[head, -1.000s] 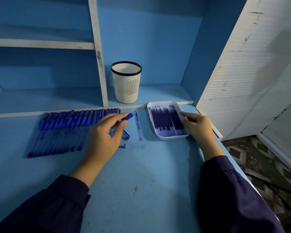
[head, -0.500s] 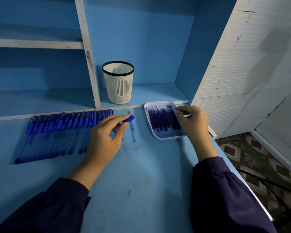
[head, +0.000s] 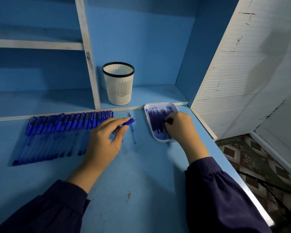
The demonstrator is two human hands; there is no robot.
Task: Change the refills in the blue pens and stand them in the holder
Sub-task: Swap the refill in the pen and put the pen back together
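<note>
Whole setup is blue: a painted blue bench (head: 141, 174) with a low shelf (head: 158, 95) running along the back and a white-edged divider (head: 89, 64) splitting the cubbies above it. On the right there's a scuffed white ribbed panel (head: 242, 73), and past the bench edge you can see dark patterned floor tiles (head: 259, 157).

The holder (head: 118, 88), a white mesh cup with a black rim, stands upright on the shelf just right of the divider. The row of blue pens (head: 60, 130) lies side by side on the bench at the left, caps toward the shelf edge. A white tray (head: 160, 103) sits at the right against the shelf edge, packed with blue refills (head: 155, 121). Between the pens and the tray lies a loose clear tube (head: 133, 133), flat on the bench.

Both arms are in dark navy sleeves. The left hand (head: 102, 140) hovers low over the near end of the pen row, thumb and forefinger pinching a pen (head: 128, 122) whose blue end pokes out toward the tray. The right hand (head: 180, 126) is over the tray, knuckles up, fingers (head: 168, 121) curled down onto the refills. Honestly can't tell whether it has actually got hold of one.
</note>
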